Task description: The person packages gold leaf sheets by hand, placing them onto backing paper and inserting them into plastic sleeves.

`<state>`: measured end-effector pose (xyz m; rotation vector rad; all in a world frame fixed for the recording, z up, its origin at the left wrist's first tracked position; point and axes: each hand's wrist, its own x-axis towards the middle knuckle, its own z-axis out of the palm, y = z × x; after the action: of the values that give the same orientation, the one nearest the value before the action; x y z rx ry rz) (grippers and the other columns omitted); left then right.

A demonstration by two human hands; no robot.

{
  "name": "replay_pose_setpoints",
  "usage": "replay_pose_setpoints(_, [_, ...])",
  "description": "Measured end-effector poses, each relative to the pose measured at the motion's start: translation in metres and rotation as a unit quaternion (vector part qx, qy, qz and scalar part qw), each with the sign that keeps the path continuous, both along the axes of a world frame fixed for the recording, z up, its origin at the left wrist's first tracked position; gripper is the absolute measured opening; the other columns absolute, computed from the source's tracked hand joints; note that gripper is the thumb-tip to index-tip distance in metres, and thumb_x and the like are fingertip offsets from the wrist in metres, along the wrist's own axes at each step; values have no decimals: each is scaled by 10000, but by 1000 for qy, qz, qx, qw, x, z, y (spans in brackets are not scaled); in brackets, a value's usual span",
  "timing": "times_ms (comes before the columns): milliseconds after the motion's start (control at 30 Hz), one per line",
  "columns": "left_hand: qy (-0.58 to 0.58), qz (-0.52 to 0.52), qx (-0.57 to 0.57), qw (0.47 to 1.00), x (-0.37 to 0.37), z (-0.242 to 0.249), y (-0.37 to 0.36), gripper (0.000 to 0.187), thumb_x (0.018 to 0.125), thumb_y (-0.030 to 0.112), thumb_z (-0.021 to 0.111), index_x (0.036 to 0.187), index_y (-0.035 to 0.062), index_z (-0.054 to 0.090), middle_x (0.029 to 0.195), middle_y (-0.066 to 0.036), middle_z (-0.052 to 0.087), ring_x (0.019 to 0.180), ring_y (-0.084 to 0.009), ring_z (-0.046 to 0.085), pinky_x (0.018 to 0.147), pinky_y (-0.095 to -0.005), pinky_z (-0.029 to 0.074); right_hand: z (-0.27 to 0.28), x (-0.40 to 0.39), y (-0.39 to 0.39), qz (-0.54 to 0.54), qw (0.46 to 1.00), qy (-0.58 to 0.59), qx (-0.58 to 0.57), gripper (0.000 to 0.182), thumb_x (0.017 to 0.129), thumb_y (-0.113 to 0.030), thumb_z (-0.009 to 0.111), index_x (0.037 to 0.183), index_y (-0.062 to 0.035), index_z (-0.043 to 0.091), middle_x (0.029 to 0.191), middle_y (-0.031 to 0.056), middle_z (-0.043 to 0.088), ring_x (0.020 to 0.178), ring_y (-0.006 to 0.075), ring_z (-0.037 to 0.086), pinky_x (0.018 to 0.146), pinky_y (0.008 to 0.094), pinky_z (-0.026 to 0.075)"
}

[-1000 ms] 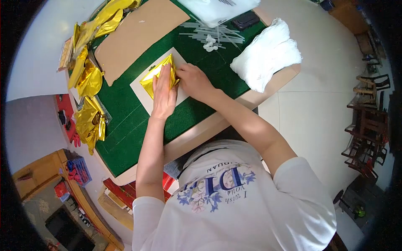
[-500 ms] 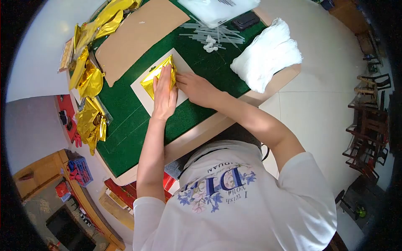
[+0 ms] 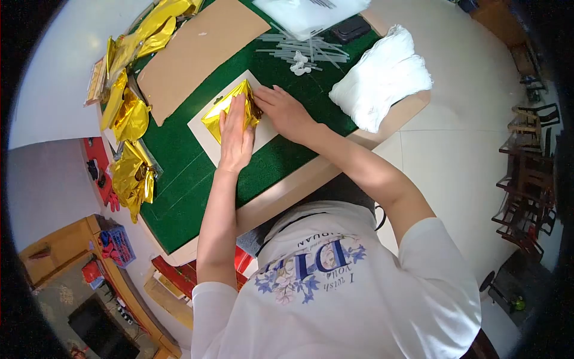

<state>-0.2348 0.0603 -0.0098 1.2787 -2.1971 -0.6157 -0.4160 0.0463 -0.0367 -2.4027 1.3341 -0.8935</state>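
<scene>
"What are the two hands doing?"

"The left hand (image 3: 237, 137) lies flat, palm down, its fingers straight and close together on a folded gold foil packet (image 3: 218, 113). It is open, with nothing clasped in it."

"And the right hand (image 3: 287, 116)?"

"Loosely open, fingers extended, at the packet's right edge. Whether its fingertips touch the foil or the thumb pinches anything is hard to tell."

"Where does the packet sit?"

"Under the left fingers, just left of the right fingertips, on a pale card (image 3: 208, 140) laid over the green table cover (image 3: 179, 185)."

"What surrounds the grip?"

"Beyond the left hand, a brown cardboard sheet (image 3: 197, 57); farther left, crumpled gold foil pieces (image 3: 130, 116). Ahead of the right hand, scattered translucent sticks (image 3: 293, 46), small white pieces (image 3: 300, 63) and a black object (image 3: 351, 29); to its right, a white bundle (image 3: 384, 78) near the table's edge."
</scene>
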Motion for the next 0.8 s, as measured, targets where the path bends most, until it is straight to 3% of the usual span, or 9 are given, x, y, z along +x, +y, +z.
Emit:
replay_pose_setpoints(133, [0,2,5,1000,0,1,0,642,884,224,374,1485,26,266,1514,-201,313,1447,-326,217,1163,-513,86,5,3,1,3,1000,16,17,451,907,-82,440,1352,-14,469,1443,142,426,1371,260,367,1148,459,249])
replay_pose_setpoints(200, [-1,2,7,1000,0,0,0,636,896,241,360,1486,25,264,1515,-203,310,1448,-325,215,1163,-513,85,8,3,2,7,1000,-16,13,536,861,-26,467,1394,-28,420,1467,140,397,1378,265,359,1135,483,261])
replay_pose_setpoints(433, [7,2,4,1000,1,-1,0,630,929,306,297,1494,31,254,1524,-198,297,1452,-321,206,1159,-521,79,7,5,-1,20,999,49,4,523,896,-81,442,1418,-71,414,1495,102,375,1405,242,319,1143,507,227])
replay_pose_setpoints(500, [9,1,9,1000,1,0,0,631,928,308,298,1494,33,254,1526,-196,294,1453,-320,204,1159,-524,78,11,5,-2,40,989,142,15,486,910,-107,443,1395,-84,447,1486,85,388,1418,226,290,1143,518,219])
replay_pose_setpoints(600, [7,-1,7,1000,2,-1,0,631,927,312,295,1495,39,256,1529,-188,292,1455,-313,200,1160,-523,78,17,7,-5,56,980,189,20,437,908,-123,465,1341,-74,502,1468,94,406,1424,223,273,1142,526,217])
replay_pose_setpoints(800, [4,0,1,1000,1,0,-1,629,925,311,298,1494,47,263,1529,-184,294,1456,-307,199,1160,-523,79,5,17,-1,57,978,198,-31,382,896,-165,488,1243,-41,587,1407,136,470,1385,262,334,1144,524,218])
